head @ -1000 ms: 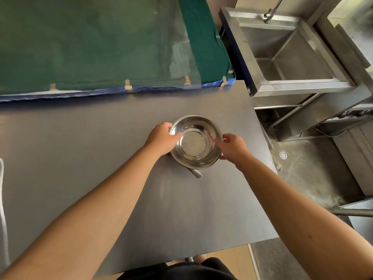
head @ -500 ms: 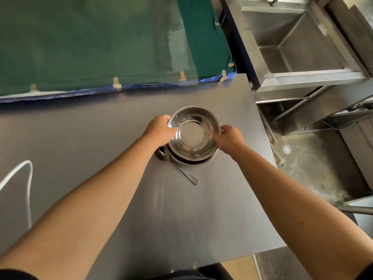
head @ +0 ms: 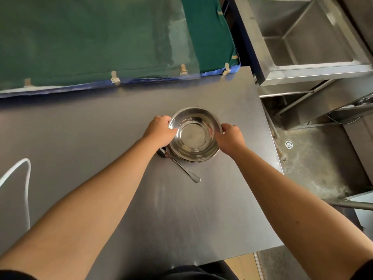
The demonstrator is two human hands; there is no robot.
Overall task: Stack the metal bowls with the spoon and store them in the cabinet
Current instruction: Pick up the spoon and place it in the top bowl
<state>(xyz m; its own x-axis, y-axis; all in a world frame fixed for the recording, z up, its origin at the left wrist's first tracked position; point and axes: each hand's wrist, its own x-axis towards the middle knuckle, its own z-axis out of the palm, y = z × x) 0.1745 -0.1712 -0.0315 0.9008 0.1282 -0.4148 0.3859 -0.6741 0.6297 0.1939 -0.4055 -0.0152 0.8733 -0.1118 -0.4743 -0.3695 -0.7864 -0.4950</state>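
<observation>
A shiny metal bowl [head: 194, 134] sits nested on another metal bowl, whose rim [head: 193, 160] shows just below it, on the grey table [head: 101, 128]. My left hand [head: 160, 131] grips the top bowl's left rim and my right hand [head: 230, 138] grips its right rim. A metal spoon [head: 181, 167] lies flat on the table at the stack's near-left side, its head partly tucked under my left wrist and its handle pointing toward me to the right.
A green cloth-covered panel [head: 90, 41] with a blue edge borders the table's far side. A steel sink unit [head: 306, 41] stands to the right beyond a gap, with a floor drain [head: 289, 144] below. A white cable [head: 22, 178] loops at the left.
The held bowl has come down onto the lower bowl, so the two sit nested. The spoon, mostly hidden a second ago, lies in full view beside the stack.
</observation>
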